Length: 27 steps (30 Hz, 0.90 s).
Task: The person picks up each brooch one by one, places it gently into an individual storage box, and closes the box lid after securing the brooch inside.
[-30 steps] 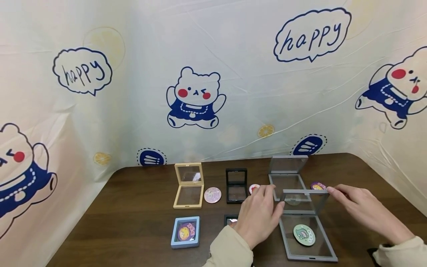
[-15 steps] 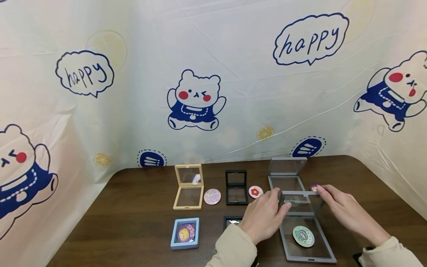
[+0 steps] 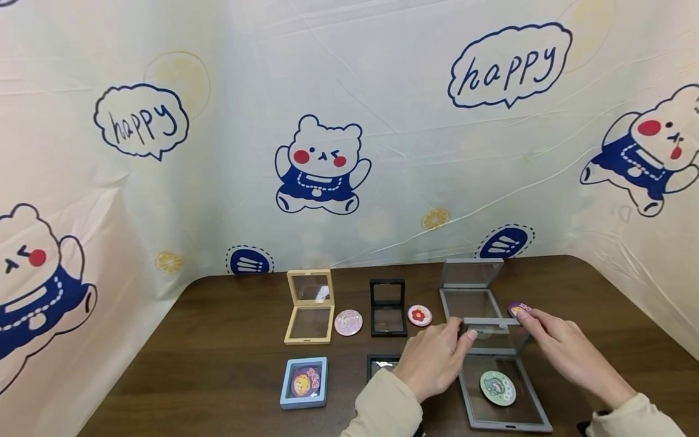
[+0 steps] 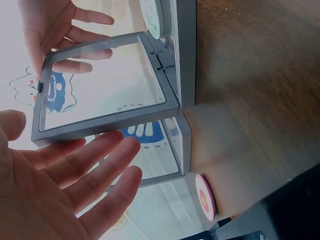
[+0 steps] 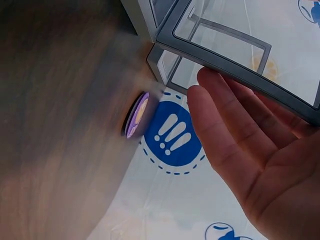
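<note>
A large grey display case (image 3: 532,394) lies opened at the front right, a round green badge (image 3: 498,388) with a cartoon creature on its lower clear panel. Its lid (image 4: 107,122) stands raised on the hinge, between both hands. My left hand (image 3: 434,361) is at the lid's left edge, fingers extended along the frame in the left wrist view, thumb apart from them. On the other side, my right hand (image 3: 570,355) has straight fingers against the right edge, as the right wrist view shows, and its thumb at the top corner. Behind stands another opened grey case (image 3: 472,276).
A purple badge (image 3: 516,309) lies beyond my right hand. Farther left are a red-flower badge (image 3: 419,315), an opened black case (image 3: 388,315), a pink badge (image 3: 348,322), an opened beige case (image 3: 309,321) and a shut blue case (image 3: 303,382). A black case (image 3: 382,361) is partly hidden by my left arm.
The lid tilts slightly further toward me. My right hand has shifted left along its top corner, and the left hand has moved a little; the red-flower badge now shows fully.
</note>
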### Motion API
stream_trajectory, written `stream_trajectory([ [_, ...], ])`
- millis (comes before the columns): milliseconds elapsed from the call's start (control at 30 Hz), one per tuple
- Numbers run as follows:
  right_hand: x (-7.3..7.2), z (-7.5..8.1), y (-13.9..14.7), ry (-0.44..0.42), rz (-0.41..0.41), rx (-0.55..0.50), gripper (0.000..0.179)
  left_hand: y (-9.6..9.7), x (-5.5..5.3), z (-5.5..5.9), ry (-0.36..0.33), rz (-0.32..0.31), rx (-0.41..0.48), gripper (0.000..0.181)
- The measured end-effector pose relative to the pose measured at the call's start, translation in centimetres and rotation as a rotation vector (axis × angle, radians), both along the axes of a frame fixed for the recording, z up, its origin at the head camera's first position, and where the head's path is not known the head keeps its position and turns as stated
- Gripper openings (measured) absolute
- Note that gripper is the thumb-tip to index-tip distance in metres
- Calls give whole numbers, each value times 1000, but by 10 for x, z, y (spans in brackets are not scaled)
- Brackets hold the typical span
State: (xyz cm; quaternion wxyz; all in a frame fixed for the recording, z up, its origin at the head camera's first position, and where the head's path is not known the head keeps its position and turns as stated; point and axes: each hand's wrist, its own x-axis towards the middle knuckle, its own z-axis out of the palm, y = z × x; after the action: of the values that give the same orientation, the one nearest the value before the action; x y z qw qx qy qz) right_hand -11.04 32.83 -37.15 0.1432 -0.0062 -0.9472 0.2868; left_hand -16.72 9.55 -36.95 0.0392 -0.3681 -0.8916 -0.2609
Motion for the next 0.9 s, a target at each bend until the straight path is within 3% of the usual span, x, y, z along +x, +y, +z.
stream_trajectory([
  [300, 5, -7, 8, -108, 53, -37, 43, 4, 3, -1, -43, 25, -95, 51],
  [600, 9, -10, 22, -251, 283, -127, 45, 2, 2, -1, -140, 7, -192, 66],
  [800, 7, -15, 32, -280, 447, -187, 44, 0, 0, -2, -176, -36, -259, 68],
  [900, 6, -19, 38, -282, 488, -189, 40, -2, -4, -2, -162, -86, -281, 68],
])
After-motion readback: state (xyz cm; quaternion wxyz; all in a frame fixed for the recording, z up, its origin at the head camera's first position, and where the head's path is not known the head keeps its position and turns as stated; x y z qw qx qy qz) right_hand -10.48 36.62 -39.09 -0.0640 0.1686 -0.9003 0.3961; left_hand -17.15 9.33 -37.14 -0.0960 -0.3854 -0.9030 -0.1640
